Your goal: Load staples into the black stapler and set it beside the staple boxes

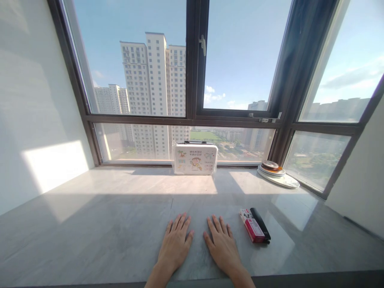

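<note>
My left hand (176, 244) lies palm down on the grey marble-look sill (99, 240), its fingers stretched and holding nothing. Beside it, my right hand (221, 245) rests flat the same way, with a strip of bare stone between the two. To the right of my right hand, not touching it, is a small pink and white box (252, 227). A long black object (260, 223), perhaps a stapler, lies against the box's right side.
Against the window stands a white case (195, 161) with a black handle and cartoon prints. A stack of plates or lids (271, 170) sits in the back right corner. The dark window frame (144, 120) bounds the sill behind, and white walls (36, 120) flank it.
</note>
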The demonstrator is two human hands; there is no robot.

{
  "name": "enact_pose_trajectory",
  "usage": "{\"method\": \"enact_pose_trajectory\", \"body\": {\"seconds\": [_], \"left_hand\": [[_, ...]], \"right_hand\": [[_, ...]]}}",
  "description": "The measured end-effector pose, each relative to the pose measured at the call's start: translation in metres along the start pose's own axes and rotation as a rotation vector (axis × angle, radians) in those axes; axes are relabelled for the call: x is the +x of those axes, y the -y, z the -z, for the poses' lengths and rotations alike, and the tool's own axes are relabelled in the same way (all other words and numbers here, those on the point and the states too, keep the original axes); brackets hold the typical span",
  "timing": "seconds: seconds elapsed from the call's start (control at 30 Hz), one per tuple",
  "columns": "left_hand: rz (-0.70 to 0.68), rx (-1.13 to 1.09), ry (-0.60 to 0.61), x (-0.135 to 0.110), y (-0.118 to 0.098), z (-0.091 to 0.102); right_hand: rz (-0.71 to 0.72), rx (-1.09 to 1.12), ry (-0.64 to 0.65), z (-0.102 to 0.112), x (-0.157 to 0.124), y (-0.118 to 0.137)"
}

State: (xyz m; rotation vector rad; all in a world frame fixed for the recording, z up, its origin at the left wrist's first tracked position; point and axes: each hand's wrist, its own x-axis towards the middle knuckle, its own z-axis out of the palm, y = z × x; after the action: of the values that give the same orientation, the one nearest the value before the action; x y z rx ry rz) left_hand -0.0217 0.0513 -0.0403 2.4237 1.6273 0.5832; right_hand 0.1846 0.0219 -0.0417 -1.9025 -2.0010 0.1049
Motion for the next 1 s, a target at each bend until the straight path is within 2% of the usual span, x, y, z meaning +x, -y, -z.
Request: {"method": "enact_pose_trajectory", "body": {"seconds": [0.13,1.0], "left_hand": [[-0.002,0.004,-0.001,-0.0014,0.0004,0.0019],[0.003,0.116,0.01,-0.0016,0.0006,-0.0016]], "right_hand": [[-0.005,-0.002,0.043,-0.0008,0.001,-0.0012],[-0.013,-0.071,0.031,-0.0021,-0.0018,0.0021]]}}
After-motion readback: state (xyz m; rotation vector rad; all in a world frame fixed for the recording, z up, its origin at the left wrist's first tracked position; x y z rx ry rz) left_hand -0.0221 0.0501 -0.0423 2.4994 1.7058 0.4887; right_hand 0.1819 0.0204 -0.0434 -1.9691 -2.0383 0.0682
